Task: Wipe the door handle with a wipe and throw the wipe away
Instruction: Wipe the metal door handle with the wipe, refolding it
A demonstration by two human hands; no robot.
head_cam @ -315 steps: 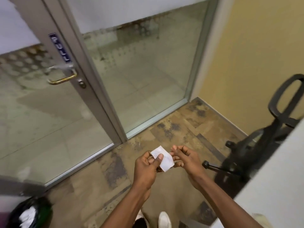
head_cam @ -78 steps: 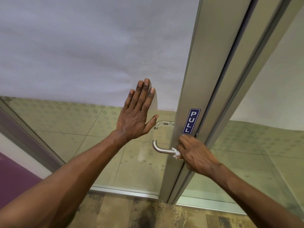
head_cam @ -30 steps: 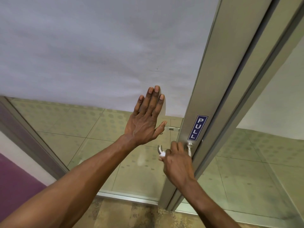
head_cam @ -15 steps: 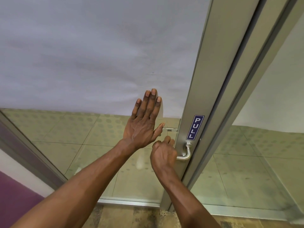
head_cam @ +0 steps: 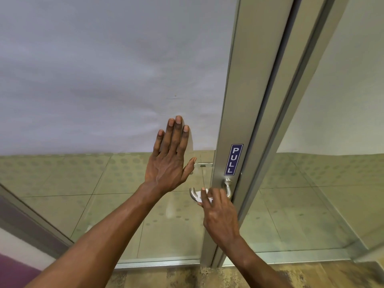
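A silver lever door handle (head_cam: 193, 195) sticks out from the metal door frame (head_cam: 232, 100), just below a blue PULL sign (head_cam: 233, 159). My right hand (head_cam: 220, 215) is closed around the middle of the handle and presses a small white wipe (head_cam: 203, 196) against it; only a bit of the wipe shows past my fingers. The handle's curved left end and its right bend near the frame stay visible. My left hand (head_cam: 170, 161) lies flat with fingers spread on the glass door (head_cam: 104, 194), left of the handle.
The door's upper half is frosted white, its lower half clear glass showing tiled floor beyond. A second glass panel (head_cam: 322, 194) stands to the right of the frame. Patterned brown floor (head_cam: 187, 277) runs along the bottom edge.
My right hand has slid along the handle from its left end towards the middle, uncovering the curved left tip and a bit of the wipe. My left hand has stayed on the glass.
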